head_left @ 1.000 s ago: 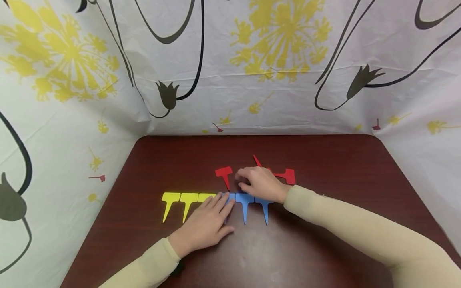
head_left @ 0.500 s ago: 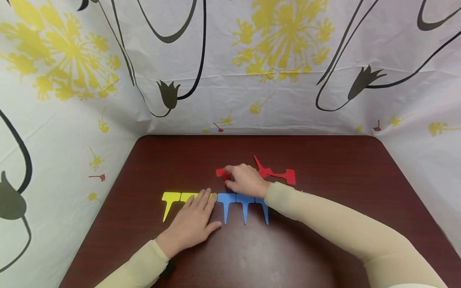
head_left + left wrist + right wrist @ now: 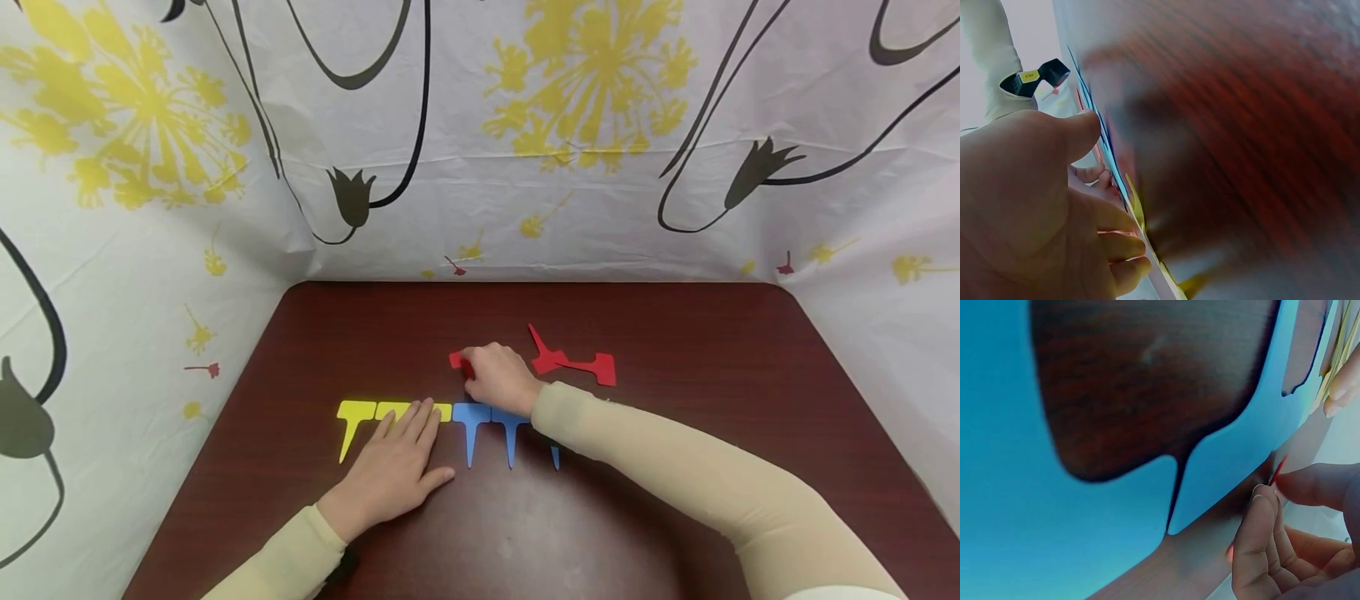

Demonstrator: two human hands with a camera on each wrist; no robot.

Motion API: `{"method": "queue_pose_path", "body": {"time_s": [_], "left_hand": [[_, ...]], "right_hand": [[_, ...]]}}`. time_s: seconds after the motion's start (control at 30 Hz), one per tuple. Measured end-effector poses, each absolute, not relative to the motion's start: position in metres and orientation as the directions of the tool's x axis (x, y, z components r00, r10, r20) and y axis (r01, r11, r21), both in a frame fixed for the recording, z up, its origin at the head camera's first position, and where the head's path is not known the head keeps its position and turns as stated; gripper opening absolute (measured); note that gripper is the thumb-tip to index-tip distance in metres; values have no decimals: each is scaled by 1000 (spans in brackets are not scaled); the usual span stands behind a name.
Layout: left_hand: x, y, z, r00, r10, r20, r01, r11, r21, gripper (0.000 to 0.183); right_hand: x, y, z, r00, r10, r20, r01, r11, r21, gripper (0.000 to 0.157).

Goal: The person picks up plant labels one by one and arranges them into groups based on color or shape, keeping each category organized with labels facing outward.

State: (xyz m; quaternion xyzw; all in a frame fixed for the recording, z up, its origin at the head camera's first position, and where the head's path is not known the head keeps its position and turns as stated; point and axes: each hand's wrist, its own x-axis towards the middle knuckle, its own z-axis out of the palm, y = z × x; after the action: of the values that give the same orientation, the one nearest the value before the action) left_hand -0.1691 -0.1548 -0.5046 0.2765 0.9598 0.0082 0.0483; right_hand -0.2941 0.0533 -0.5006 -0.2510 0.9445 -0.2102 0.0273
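In the head view, my left hand (image 3: 390, 473) rests with straight fingers on the row of yellow T-shaped plant labels (image 3: 356, 411), partly covering the middle and right ones. Blue T-shaped plant labels (image 3: 471, 413) carry the row on to the right, stems toward me. Just behind them my right hand (image 3: 499, 379) pinches a red T-shaped plant label (image 3: 455, 360), mostly hidden by the fingers. The right wrist view shows a thin red edge (image 3: 1279, 469) of it between thumb and fingers. My right sleeve covers most of the rightmost blue label.
Two more red plant labels (image 3: 604, 367) lie overlapping to the right of my right hand. The dark wooden table (image 3: 675, 321) has rounded far corners. A white patterned cloth (image 3: 480, 217) hangs behind and along both sides.
My right hand has moved left from beside the red label onto it and now pinches it. My left hand has slid left off the first blue label onto the yellow ones.
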Motion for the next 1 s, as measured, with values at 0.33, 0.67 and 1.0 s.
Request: {"method": "queue_pose_path", "body": {"time_s": [0.33,0.67,1.0], "left_hand": [[-169,-155,-506,-840,538,-71,535,843,54,83],[-171,-156,-509,-835,550,-35,548,835,45,82],[-172,-156,-510,-837,546,-39,545,838,38,81]], "right_hand": [[-291,51,-500,-877,-479,42,-456,800,-391,34],[-289,52,-501,-874,-483,41,-456,790,-410,27],[-290,56,-498,-866,-497,51,-471,780,-412,31]]}}
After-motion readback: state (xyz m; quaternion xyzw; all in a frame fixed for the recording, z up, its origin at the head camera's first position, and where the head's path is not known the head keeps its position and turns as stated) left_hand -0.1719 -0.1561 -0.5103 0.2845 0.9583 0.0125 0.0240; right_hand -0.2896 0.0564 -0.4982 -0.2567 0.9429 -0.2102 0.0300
